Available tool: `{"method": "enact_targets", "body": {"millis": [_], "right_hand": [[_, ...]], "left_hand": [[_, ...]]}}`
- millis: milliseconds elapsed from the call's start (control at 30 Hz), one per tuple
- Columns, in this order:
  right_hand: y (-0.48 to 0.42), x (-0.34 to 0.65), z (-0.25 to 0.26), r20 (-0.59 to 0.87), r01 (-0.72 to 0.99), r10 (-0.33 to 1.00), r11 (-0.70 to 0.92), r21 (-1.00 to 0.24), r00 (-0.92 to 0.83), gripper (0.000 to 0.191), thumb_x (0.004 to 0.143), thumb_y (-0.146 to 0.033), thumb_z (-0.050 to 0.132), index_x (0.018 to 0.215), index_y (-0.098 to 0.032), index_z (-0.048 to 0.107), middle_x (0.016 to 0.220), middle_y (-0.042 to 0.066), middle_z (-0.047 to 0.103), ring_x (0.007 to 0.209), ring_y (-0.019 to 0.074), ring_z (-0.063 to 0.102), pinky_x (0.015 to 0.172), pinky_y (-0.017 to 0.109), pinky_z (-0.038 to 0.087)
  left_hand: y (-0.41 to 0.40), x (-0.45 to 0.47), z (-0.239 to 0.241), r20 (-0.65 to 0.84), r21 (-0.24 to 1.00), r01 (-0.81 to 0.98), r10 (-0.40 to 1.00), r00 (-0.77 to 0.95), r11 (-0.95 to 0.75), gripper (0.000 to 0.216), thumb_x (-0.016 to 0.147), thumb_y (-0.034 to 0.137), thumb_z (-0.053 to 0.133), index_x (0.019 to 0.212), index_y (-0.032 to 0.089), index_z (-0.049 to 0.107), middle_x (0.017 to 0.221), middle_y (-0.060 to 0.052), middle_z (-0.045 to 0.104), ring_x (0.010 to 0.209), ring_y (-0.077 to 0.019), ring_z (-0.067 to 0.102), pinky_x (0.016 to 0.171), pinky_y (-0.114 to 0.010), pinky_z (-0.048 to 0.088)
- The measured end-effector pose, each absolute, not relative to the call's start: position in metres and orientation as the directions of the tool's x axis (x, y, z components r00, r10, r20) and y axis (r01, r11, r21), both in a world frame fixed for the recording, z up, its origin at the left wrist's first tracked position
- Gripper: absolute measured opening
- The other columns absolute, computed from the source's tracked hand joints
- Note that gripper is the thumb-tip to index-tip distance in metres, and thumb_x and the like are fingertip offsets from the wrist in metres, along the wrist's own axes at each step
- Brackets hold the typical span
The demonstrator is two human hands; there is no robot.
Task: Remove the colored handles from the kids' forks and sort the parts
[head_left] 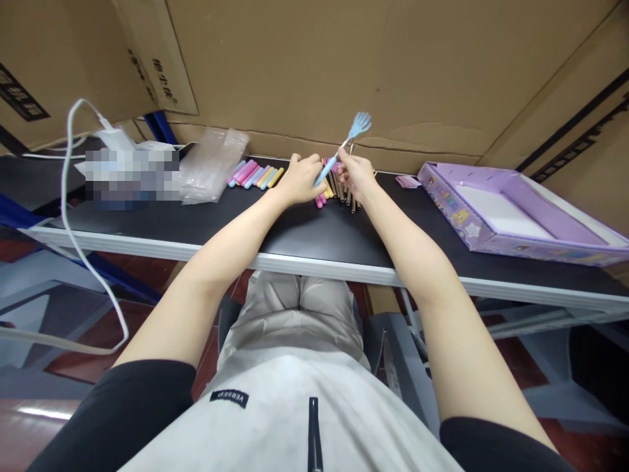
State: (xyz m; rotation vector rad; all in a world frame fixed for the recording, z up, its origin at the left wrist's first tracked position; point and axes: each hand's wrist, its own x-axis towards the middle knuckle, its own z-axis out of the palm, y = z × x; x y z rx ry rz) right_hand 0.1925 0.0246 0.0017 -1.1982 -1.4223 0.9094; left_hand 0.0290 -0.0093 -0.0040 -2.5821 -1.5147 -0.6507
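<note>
A light-blue back scratcher (pixel 328 168) with a small hand-shaped head is held tilted over the black table, its head up and to the right. My left hand (pixel 301 178) is closed around its blue handle. The fingertips of my right hand (pixel 358 174) pinch near the thin metal rod above the handle. Beneath and between both hands lie metal rods (pixel 352 203) and pink and yellow handles (pixel 320 199), partly covered by my hands. Left of my left hand, a row of pink, blue and yellow handles (pixel 255 174) lies side by side.
An open purple box (pixel 496 244) stands at the right, with a small pink packet (pixel 407 181) beside it. Clear plastic bags (pixel 212 164) lie to the left. A white cable (pixel 66 196) loops over the table's left edge. Cardboard (pixel 314 72) walls the back.
</note>
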Motion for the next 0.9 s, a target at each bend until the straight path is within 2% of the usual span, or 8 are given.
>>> {"method": "enact_targets", "body": {"millis": [100,267,400,567,700,800,900], "right_hand": [[0.018,0.190,0.005,0.222,0.135,0.975,0.219,-0.966,0.009,0.057,0.089,-0.065,0.081,0.072,-0.024,0.045,0.055,-0.008,0.040,0.049,0.0091,0.047,0.050,0.020,0.044],[0.021,0.187,-0.001,0.221,0.082,0.975,0.222,-0.972,-0.022,0.058,0.090,-0.061,0.082,0.069,-0.024,0.042,0.055,-0.008,0.041,0.047,0.0078,0.039,0.048,0.021,0.036],[0.024,0.185,-0.003,0.209,0.037,0.977,0.210,-0.977,-0.042,0.054,0.095,-0.056,0.079,0.071,-0.024,0.042,0.054,-0.009,0.036,0.046,0.0084,0.036,0.047,0.021,0.033],[0.022,0.184,0.010,0.191,0.001,0.982,0.191,-0.982,0.008,0.050,0.097,-0.049,0.078,0.073,-0.023,0.042,0.055,-0.010,0.030,0.045,0.0061,0.031,0.046,0.019,0.029],[0.031,0.195,0.022,0.162,-0.044,0.980,0.168,-0.985,0.113,0.052,0.094,-0.049,0.080,0.072,-0.024,0.041,0.055,-0.011,0.025,0.044,0.0051,0.026,0.044,0.019,0.023],[0.046,0.228,0.025,0.140,-0.065,0.968,0.156,-0.986,0.207,0.056,0.092,-0.052,0.080,0.070,-0.024,0.038,0.055,-0.012,0.020,0.043,0.0050,0.020,0.044,0.020,0.019],[0.062,0.285,0.021,0.145,-0.070,0.940,0.175,-0.982,0.309,0.057,0.097,-0.058,0.071,0.068,-0.025,0.034,0.053,-0.012,0.018,0.044,0.0058,0.016,0.044,0.021,0.019]], "left_hand": [[-0.014,0.034,-0.003,0.397,0.148,0.829,0.800,0.449,-0.539,0.034,0.096,0.024,0.052,0.124,0.013,0.067,0.129,-0.018,0.070,0.128,-0.0365,0.062,0.119,-0.052,0.038],[-0.011,0.031,-0.005,0.377,0.234,0.822,0.827,0.416,-0.520,0.032,0.102,0.026,0.048,0.127,0.014,0.064,0.112,-0.014,0.077,0.118,-0.0326,0.069,0.112,-0.045,0.045],[-0.008,0.030,-0.005,0.413,0.264,0.806,0.817,0.402,-0.530,0.028,0.106,0.033,0.046,0.117,0.017,0.067,0.104,-0.014,0.079,0.113,-0.0327,0.072,0.104,-0.041,0.049],[-0.002,0.033,-0.001,0.462,0.301,0.763,0.788,0.408,-0.572,0.030,0.107,0.036,0.046,0.100,0.018,0.068,0.089,-0.010,0.077,0.096,-0.0273,0.073,0.092,-0.036,0.051],[0.001,0.035,-0.003,0.497,0.336,0.684,0.739,0.455,-0.647,0.030,0.105,0.037,0.050,0.090,0.017,0.067,0.080,-0.008,0.075,0.084,-0.0231,0.072,0.085,-0.032,0.052],[-0.004,0.037,-0.008,0.421,0.399,0.632,0.745,0.517,-0.665,0.028,0.104,0.033,0.050,0.089,0.017,0.067,0.074,-0.004,0.074,0.074,-0.0191,0.072,0.081,-0.029,0.052],[-0.008,0.033,-0.009,0.359,0.378,0.651,0.752,0.552,-0.658,0.027,0.102,0.031,0.051,0.087,0.017,0.068,0.078,-0.006,0.076,0.076,-0.0195,0.073,0.082,-0.030,0.053]]}}
